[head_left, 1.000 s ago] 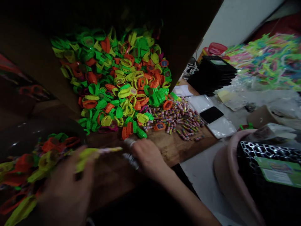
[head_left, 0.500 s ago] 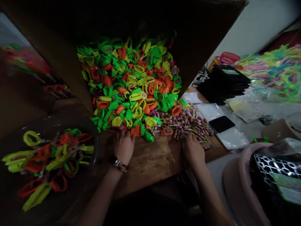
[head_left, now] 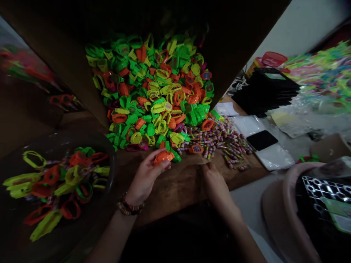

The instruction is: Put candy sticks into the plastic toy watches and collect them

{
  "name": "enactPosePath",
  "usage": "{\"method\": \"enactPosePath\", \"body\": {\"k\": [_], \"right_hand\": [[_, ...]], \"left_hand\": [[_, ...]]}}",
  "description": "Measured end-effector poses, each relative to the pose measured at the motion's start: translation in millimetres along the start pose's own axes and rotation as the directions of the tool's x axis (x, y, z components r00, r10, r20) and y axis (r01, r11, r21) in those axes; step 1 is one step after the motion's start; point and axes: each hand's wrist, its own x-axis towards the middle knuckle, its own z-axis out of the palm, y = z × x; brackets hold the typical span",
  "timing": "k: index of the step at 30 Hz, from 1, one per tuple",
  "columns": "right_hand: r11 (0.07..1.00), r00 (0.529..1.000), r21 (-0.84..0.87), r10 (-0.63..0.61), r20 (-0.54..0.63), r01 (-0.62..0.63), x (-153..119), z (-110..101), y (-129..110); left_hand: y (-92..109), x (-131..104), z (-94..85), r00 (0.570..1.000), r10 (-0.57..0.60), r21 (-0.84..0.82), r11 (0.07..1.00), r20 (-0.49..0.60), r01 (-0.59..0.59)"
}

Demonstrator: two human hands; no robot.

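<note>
In the head view my left hand point(head_left: 145, 174) grips an orange toy watch point(head_left: 163, 157) between thumb and fingers, just in front of a big heap of green, yellow and orange toy watches point(head_left: 164, 91). My right hand point(head_left: 216, 182) is closed low over the wooden tabletop point(head_left: 175, 190); whatever its fingers hold, if anything, is hidden. Just beyond it lies a pile of small wrapped candy sticks point(head_left: 214, 137), pink and multicoloured. A single orange watch point(head_left: 196, 149) rests at that pile's near edge.
At left stands a dark basin point(head_left: 111, 160) with watches and candy sticks inside. A large cardboard box point(head_left: 233, 44) surrounds the heap. To the right are a black phone point(head_left: 262, 140), stacked black trays point(head_left: 270, 91) and a pink tub point(head_left: 276, 197).
My left hand has come away from the heap's edge with an orange toy watch. My right hand has drawn back from the candy pile, leftward and towards me.
</note>
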Motion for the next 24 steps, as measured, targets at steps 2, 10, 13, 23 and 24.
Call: {"method": "enactPosePath", "body": {"k": [2, 10, 13, 23, 24], "right_hand": [[0.981, 0.996, 0.183, -0.058, -0.066, 0.069, 2.1, -12.4, -7.7], [0.741, 0.920, 0.566, -0.181, -0.349, 0.361, -9.4, -54.0, -45.4], [0.784, 0.889, 0.484, -0.181, -0.420, 0.389, -10.9, -49.8, -48.4], [0.889, 0.835, 0.139, -0.344, -0.429, 0.437, -16.4, -49.0, -51.9], [0.892, 0.829, 0.082, -0.376, -0.414, 0.446, -16.2, -49.6, -52.0]], "left_hand": [[4.8, -6.5, 5.7, 1.000, 0.000, -0.006, 1.000, 0.022, 0.000], [12.1, -21.2, 15.1, 0.938, 0.344, 0.388, 0.861, 0.032, -0.329], [14.8, -25.3, 14.8, 0.910, 0.406, 0.474, 0.788, 0.083, -0.394], [11.5, -27.6, 15.4, 0.894, 0.439, 0.504, 0.755, 0.085, -0.419], [10.0, -27.8, 16.0, 0.900, 0.431, 0.491, 0.770, 0.073, -0.408]]}}
